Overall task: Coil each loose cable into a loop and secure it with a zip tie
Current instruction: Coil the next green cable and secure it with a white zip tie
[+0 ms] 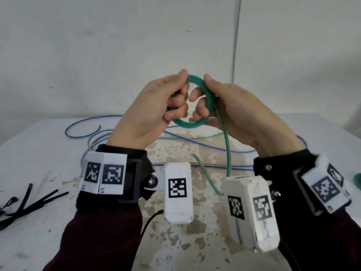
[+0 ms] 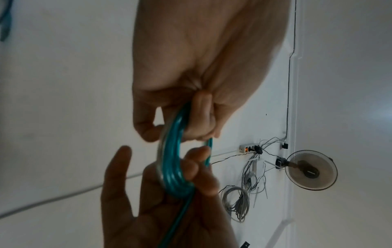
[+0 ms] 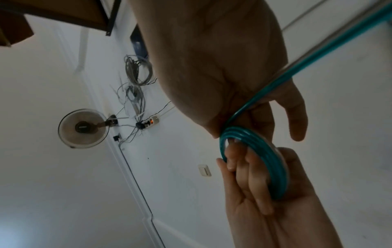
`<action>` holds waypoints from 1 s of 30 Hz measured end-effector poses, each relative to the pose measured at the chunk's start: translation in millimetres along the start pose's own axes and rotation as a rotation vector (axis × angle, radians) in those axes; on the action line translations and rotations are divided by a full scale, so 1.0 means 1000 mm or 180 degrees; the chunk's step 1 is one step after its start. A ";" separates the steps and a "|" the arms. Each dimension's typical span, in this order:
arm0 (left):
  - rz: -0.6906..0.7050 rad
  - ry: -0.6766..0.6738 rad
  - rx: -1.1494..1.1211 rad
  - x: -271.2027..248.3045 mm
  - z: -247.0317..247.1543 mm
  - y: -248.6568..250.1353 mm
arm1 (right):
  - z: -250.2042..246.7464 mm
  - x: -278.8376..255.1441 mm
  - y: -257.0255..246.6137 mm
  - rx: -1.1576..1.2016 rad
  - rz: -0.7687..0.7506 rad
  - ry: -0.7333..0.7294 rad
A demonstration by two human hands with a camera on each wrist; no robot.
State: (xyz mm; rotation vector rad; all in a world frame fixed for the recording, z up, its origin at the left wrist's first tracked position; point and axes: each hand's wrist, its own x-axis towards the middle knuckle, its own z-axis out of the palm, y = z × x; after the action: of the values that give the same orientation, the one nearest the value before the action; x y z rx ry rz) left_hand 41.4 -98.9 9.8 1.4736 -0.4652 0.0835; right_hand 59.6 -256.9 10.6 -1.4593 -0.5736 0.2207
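A green cable is wound into a small coil (image 1: 185, 125) held up above the table between both hands. My left hand (image 1: 175, 102) grips the coil's left side, fingers curled round the strands (image 2: 169, 167). On the right side, my right hand (image 1: 203, 102) holds it with the thumb on top and fingers hooked through the loop (image 3: 273, 161). The green cable's loose tail (image 1: 227, 153) hangs from the right hand down to the table. Black zip ties (image 1: 29, 202) lie at the table's left edge.
A blue cable (image 1: 88, 122) sprawls loose across the far half of the white table (image 1: 48, 153), beneath the hands. Something green (image 1: 357, 180) shows at the right edge. A white wall stands behind the table.
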 end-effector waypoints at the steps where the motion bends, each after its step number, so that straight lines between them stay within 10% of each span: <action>1: 0.0040 0.0084 -0.0111 0.001 0.000 0.000 | 0.001 0.001 0.000 0.0118 0.0003 0.0008; 22: -0.0297 -0.0412 -0.0076 -0.003 0.002 0.004 | 0.000 -0.003 -0.003 -0.0296 -0.0233 -0.0022; 30: 0.0381 0.0070 -0.0410 0.002 0.010 0.000 | -0.002 -0.003 -0.006 0.0430 -0.0073 0.0208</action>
State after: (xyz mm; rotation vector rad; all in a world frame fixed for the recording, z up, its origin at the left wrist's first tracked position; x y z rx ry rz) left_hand 40.9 -108.8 11.0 1.3170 -0.5313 0.1617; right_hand 57.1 -260.8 16.2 -1.3237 -0.5125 0.1892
